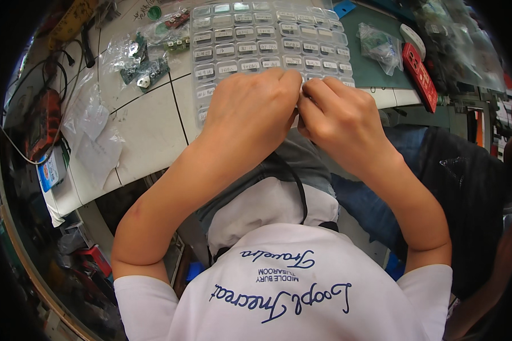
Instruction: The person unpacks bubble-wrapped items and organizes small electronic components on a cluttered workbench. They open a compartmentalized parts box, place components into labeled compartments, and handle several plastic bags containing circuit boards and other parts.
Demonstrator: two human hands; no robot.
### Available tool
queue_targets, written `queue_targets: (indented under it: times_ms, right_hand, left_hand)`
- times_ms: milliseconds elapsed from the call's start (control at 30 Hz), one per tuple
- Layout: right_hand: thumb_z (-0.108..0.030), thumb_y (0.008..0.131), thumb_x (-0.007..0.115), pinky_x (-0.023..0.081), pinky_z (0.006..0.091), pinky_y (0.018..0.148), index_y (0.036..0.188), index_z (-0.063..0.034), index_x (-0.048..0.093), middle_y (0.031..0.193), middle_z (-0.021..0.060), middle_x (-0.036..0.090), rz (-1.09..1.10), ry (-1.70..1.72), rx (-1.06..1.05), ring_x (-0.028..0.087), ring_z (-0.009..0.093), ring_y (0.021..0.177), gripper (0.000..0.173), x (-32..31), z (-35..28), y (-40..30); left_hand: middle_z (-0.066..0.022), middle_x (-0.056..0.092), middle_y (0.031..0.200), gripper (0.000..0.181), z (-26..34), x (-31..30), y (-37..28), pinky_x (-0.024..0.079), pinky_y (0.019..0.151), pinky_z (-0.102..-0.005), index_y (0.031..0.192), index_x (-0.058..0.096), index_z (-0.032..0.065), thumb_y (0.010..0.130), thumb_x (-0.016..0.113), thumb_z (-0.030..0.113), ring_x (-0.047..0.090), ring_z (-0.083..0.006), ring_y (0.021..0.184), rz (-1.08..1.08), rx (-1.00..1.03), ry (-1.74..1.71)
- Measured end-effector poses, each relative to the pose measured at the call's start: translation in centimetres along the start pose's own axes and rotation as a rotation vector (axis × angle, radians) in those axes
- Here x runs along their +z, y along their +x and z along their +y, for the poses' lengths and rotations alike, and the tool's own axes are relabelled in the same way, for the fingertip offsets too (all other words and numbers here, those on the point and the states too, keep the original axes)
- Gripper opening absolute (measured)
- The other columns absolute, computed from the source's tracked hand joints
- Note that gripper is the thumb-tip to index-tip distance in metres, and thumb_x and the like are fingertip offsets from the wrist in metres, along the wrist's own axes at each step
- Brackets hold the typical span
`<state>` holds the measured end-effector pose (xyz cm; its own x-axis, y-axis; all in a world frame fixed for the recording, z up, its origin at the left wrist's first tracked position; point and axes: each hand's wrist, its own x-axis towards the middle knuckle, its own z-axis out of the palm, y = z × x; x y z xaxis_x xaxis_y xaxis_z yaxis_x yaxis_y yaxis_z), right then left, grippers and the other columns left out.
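A clear plastic organizer of small lidded compartments (247, 49), each lid bearing a written label, lies on the white tiled worktop (153, 121). Over its near edge my left hand (256, 106) and my right hand (341, 111) meet, knuckles up, with fingers curled and fingertips nearly touching. The fingers hide whatever is between them, so I cannot tell if either hand grips something. Beneath the hands the near part of the organizer is partly covered.
Bagged circuit boards (143, 68) lie left of the organizer. Further left are crumpled plastic bags (89, 123) and a red-orange meter with cables (45, 121). On the right, a bagged part (379, 47) and a red device (420, 76) lie by a green mat. Another person's dark-clothed leg (461, 179) is close by.
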<state>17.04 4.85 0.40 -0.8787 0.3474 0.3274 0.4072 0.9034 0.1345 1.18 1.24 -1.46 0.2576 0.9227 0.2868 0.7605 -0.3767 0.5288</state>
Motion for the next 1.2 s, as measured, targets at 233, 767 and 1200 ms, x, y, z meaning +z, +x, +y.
queue_targets:
  times_ms: [233, 767, 1200]
  right_hand:
    - [-0.009, 0.055, 0.061, 0.048, 0.0275, 0.050, 0.057, -0.0041, 0.058, 0.062, 0.0066, 0.052, -0.092, -0.092, -0.013, 0.058, 0.018, 0.058, 0.007, -0.8, -0.4, 0.8]
    - [-0.002, 0.074, 0.064, 0.048, 0.0265, 0.056, 0.084, 0.0030, 0.064, 0.073, 0.0082, 0.060, -0.317, 0.745, 0.294, 0.058, 0.016, 0.063, 0.011, -1.8, 5.0, 2.7]
    - [0.005, 0.066, 0.069, 0.047, 0.0243, 0.058, 0.087, 0.0002, 0.065, 0.081, 0.0088, 0.060, 0.214, 0.663, 0.371, 0.058, 0.016, 0.069, 0.022, -1.4, 1.2, -0.1]
  left_hand:
    - [-0.0128, 0.061, 0.067, 0.014, -0.4, 0.5, 0.4, 0.047, 0.054, -0.0391, 0.074, 0.052, 0.0029, 0.066, 0.063, 0.008, 0.061, -0.0305, 0.065, 0.069, 0.056, 0.077]
    - [0.0008, 0.045, 0.063, 0.031, -1.3, -1.6, 0.1, 0.036, 0.051, -0.0222, 0.106, 0.058, 0.0034, 0.079, 0.066, 0.015, 0.040, -0.0087, 0.051, 0.068, -0.256, -0.704]
    - [-0.0249, 0.033, 0.134, 0.061, 1.2, -1.5, -0.8, 0.031, 0.104, -0.0425, 0.132, 0.026, -0.0057, 0.095, 0.032, 0.043, 0.032, -0.0326, 0.127, 0.284, -0.663, -2.322]
